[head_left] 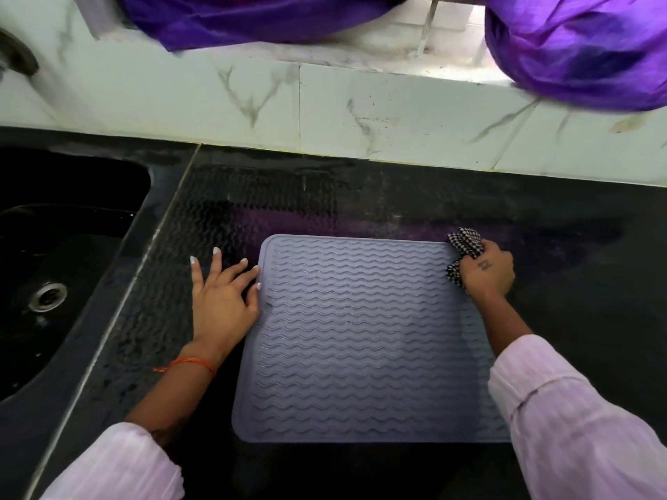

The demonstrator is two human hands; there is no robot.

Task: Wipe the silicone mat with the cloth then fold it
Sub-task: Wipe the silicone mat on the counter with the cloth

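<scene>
A grey silicone mat (361, 337) with wavy ridges lies flat on the black counter (577, 319). My right hand (487, 270) is at the mat's far right corner, closed around a bunched black-and-white checked cloth (463, 247). My left hand (223, 297) rests flat on the counter beside the mat's left edge, fingers spread, with the fingertips touching that edge. It holds nothing.
A black sink (54, 268) with a metal drain (47, 297) lies to the left. A white marble-look tiled wall (325, 113) runs behind the counter. Purple fabric (577, 48) hangs over the ledge at top. A wet ridged imprint (252, 203) marks the counter behind the mat.
</scene>
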